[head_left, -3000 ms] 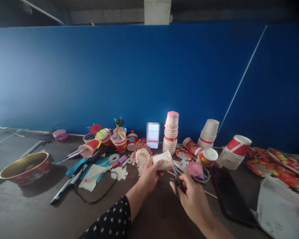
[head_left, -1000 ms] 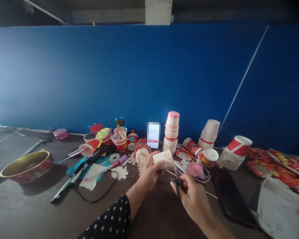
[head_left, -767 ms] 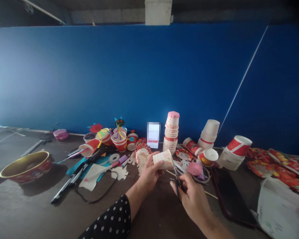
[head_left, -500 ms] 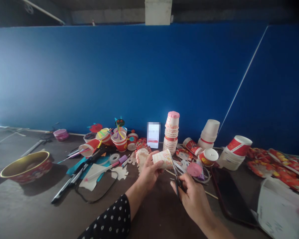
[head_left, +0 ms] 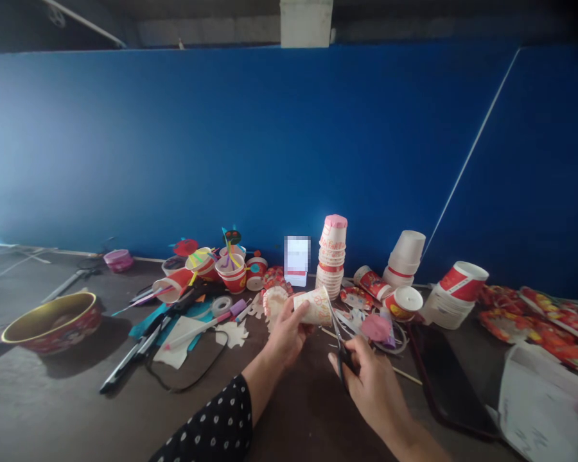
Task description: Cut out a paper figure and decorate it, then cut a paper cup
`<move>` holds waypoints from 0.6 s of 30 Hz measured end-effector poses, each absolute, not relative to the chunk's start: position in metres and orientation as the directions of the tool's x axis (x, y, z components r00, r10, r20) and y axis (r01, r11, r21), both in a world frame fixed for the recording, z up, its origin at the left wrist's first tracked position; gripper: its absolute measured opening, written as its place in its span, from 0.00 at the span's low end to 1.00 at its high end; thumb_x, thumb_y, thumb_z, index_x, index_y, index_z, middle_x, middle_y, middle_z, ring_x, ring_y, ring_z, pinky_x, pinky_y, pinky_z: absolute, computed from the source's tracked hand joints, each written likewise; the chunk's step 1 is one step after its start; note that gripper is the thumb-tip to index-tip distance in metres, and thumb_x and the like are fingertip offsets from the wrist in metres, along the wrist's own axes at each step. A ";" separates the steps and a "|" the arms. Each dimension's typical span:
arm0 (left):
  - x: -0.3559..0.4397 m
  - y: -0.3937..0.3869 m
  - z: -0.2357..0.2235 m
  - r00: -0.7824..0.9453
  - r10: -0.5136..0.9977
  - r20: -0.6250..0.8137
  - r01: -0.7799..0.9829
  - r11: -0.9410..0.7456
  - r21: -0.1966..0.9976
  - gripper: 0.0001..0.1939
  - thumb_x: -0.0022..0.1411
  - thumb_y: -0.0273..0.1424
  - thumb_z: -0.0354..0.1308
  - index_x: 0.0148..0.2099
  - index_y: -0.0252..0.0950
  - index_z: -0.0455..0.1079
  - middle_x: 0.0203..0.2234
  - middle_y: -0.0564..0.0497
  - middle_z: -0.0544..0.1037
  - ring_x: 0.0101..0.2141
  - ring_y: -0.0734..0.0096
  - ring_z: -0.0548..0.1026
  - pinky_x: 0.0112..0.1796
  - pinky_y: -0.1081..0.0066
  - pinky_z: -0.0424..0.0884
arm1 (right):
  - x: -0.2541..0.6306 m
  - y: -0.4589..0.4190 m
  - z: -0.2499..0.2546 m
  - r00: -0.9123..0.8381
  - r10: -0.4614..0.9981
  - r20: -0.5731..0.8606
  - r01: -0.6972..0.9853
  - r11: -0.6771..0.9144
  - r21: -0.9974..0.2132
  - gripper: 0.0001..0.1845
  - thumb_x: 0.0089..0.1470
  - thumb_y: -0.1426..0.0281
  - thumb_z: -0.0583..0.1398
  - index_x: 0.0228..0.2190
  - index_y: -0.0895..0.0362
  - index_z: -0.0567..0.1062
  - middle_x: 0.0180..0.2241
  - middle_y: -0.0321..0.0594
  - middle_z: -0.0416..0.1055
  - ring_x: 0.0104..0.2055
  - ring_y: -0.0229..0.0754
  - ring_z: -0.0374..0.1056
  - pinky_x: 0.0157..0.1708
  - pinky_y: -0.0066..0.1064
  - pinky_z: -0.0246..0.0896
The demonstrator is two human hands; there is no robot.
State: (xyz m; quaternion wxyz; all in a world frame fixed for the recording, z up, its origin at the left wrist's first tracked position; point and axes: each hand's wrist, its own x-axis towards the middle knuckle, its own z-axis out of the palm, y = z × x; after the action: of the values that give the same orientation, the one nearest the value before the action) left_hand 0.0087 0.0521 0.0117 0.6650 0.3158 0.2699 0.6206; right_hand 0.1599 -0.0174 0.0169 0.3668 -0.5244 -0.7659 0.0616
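Observation:
A white paper cup [head_left: 314,306] with orange lettering lies sideways in the grip of my left hand [head_left: 288,330], whose thumb presses on its side. My right hand [head_left: 366,369] holds black-handled scissors [head_left: 338,339], its fingers around the handles. The scissor blades point up and touch or nearly touch the cup's right-hand end; whether they are biting into the paper I cannot tell. Just behind the cup stands a tall stack of paper cups [head_left: 331,256] with a pink top. Cut paper scraps [head_left: 275,303] lie beyond my left hand.
A phone with a lit screen [head_left: 296,256] leans against the blue wall. To the left are a gold-rimmed bowl [head_left: 52,324], decorated cups [head_left: 232,277], a tape roll [head_left: 221,305] and a glue gun [head_left: 135,350]. On the right lie a dark tablet [head_left: 450,378], more stacked cups [head_left: 455,295] and a plastic bag [head_left: 539,398].
My left hand has turned the cup slightly, and its thumb has shifted a little to the left. The scissors stay beside the cup's end, with only a small movement of my right hand.

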 end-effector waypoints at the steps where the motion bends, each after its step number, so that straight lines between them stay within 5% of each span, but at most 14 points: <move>1: 0.009 0.052 0.011 0.084 0.996 0.023 -0.646 0.037 0.762 0.19 0.48 0.35 0.62 0.42 0.38 0.63 0.30 0.52 0.71 0.27 0.74 0.68 0.23 0.77 0.60 | 0.160 -0.017 0.016 -0.178 0.848 0.499 0.761 0.440 -0.476 0.07 0.56 0.65 0.53 0.29 0.54 0.63 0.17 0.34 0.69 0.17 0.40 0.66 0.19 0.27 0.55; 18: 0.012 0.046 0.009 0.187 0.982 0.025 -0.597 0.094 0.797 0.20 0.47 0.34 0.62 0.43 0.41 0.62 0.32 0.51 0.71 0.28 0.72 0.69 0.24 0.75 0.60 | 0.161 -0.017 0.018 -0.111 0.860 0.499 0.743 0.405 -0.533 0.10 0.54 0.62 0.55 0.31 0.56 0.67 0.18 0.36 0.71 0.19 0.42 0.68 0.19 0.27 0.56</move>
State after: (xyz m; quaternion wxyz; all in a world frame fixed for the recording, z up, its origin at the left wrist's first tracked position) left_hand 0.0118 0.0462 0.0094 0.6865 0.3499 0.2749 0.5752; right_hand 0.1614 -0.0167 0.0185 0.3905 -0.5402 -0.7417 0.0747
